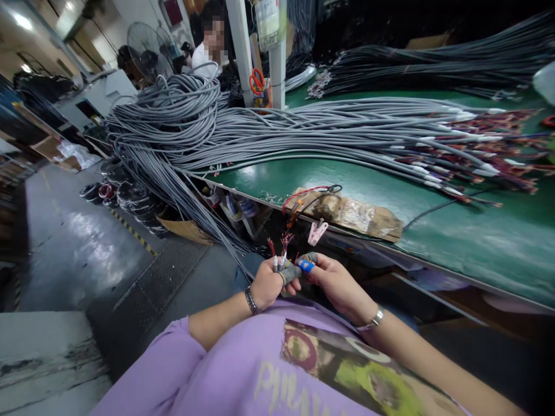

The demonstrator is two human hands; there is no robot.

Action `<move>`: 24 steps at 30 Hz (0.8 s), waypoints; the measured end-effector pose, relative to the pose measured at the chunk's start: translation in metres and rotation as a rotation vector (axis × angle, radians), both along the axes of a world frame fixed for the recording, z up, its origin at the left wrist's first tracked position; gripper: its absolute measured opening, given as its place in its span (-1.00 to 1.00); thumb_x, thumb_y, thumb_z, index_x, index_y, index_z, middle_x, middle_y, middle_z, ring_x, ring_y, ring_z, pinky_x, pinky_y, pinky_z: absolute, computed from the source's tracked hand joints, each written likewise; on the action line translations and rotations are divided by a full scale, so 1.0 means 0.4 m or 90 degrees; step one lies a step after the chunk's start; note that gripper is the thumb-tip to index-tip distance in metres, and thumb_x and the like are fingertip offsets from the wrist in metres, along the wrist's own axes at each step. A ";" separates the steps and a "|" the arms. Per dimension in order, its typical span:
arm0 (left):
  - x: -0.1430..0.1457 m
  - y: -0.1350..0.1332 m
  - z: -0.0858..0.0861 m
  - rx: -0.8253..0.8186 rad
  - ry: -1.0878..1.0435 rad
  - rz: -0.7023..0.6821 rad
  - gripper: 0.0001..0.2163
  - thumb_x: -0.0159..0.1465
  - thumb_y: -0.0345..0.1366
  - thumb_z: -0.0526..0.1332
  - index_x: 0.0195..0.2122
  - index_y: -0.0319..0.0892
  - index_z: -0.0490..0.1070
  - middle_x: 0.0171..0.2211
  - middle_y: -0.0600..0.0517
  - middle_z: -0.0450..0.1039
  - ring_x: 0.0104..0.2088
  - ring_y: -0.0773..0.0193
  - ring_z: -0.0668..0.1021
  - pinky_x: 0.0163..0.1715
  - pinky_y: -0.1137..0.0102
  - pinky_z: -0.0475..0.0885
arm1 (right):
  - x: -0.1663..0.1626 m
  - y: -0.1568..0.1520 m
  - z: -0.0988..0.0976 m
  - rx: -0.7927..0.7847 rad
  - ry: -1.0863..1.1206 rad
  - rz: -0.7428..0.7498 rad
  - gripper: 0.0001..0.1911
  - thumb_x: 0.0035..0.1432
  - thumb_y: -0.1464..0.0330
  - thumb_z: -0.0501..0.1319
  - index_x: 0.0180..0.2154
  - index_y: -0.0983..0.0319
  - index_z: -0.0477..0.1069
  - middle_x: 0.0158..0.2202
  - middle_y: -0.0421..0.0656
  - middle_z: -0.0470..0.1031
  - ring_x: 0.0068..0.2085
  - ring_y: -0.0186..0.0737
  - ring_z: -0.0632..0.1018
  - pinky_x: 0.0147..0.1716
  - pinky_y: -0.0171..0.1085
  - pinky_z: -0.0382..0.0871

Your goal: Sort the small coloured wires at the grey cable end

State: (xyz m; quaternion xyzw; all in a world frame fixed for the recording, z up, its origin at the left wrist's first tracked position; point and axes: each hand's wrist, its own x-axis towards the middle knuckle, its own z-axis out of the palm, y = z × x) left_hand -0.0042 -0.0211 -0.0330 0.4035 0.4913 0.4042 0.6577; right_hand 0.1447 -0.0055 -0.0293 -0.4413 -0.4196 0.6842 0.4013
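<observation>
In front of my body, my left hand (269, 284) is closed around a few grey cables, whose white-wrapped ends (280, 261) stick up above the fist with thin red and dark wires (284, 242) fanned out. Grey finger covers are on some fingers of it. My right hand (323, 274) is right beside it, thumb and forefinger pinched together, with a blue wrap on the thumb. A thin wire end seems to be in that pinch, though the fingers mostly hide it. Long grey cables (225, 231) run down from the bench towards my left hand.
A big bundle of grey cables (269, 130) lies along the green bench (455, 231), stripped ends at the right. Near the edge are a taped cardboard piece (359, 216) and a pink clip (318, 232). Orange scissors (257, 81) hang on a post. A person (212, 43) sits behind.
</observation>
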 end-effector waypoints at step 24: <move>0.009 0.000 0.003 0.022 0.012 0.085 -0.61 0.06 0.02 0.31 -0.59 -0.25 0.36 -0.66 0.04 0.41 -0.71 0.47 0.37 -0.70 0.54 0.12 | -0.008 -0.007 0.011 -0.002 0.002 -0.031 -0.64 -0.14 0.09 0.38 -0.50 0.21 0.36 -0.60 -0.24 0.37 -0.55 -0.34 0.29 -0.50 -0.28 0.18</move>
